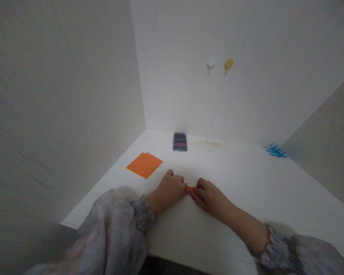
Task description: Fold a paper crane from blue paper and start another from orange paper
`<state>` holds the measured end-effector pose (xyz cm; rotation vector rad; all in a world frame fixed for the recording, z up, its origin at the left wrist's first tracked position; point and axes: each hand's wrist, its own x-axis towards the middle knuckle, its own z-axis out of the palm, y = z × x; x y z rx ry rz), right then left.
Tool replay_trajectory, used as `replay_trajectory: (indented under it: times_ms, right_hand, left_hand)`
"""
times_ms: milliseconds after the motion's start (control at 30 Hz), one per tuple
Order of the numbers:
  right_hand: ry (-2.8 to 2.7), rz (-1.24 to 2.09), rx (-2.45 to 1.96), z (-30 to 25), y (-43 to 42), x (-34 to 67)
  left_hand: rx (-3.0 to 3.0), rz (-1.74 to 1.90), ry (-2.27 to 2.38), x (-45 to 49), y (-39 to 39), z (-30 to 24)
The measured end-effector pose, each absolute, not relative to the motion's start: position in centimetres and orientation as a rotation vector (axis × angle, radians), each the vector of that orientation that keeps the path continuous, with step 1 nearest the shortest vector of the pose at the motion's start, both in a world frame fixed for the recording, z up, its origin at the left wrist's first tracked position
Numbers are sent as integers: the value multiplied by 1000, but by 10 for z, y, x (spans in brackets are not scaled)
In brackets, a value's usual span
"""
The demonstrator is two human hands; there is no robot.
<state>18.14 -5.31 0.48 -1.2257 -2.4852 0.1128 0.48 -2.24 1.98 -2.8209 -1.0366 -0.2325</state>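
Between my two hands is a small folded piece of orange paper (pixel 190 189), mostly hidden by my fingers. My left hand (pixel 172 188) is closed on its left end, knuckles up. From the other side, my right hand (pixel 208 194) pinches the right end between thumb and fingers. Both hands are low over the white table, near its middle. Left of them, apart from my left hand, a small stack of square orange paper (pixel 145 165) lies flat on the table.
A small dark, blurred-out object (pixel 180 142) stands at the back by the wall. Blue folded paper pieces (pixel 275 150) lie in the far right corner. A white hook (pixel 211 63) and a yellow hook (pixel 229 64) are on the back wall. Walls (pixel 103 76) enclose the table (pixel 246 179).
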Motion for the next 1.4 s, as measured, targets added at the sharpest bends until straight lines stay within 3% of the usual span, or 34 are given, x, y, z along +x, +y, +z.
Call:
replay_trajectory:
  times_ms: [533,933,1400]
  right_hand:
    - [-2396,337,-1213,13,-54,198]
    - [-2398,192,-1217,9,-53,208]
    - [-2506,26,-1229,9,-56,197]
  left_hand:
    - [-2912,-274,-1287,0,-23,27]
    - [-2872,-420,-1170,6,-25,23]
    - [-2912,-331,-1044,7,-24,17]
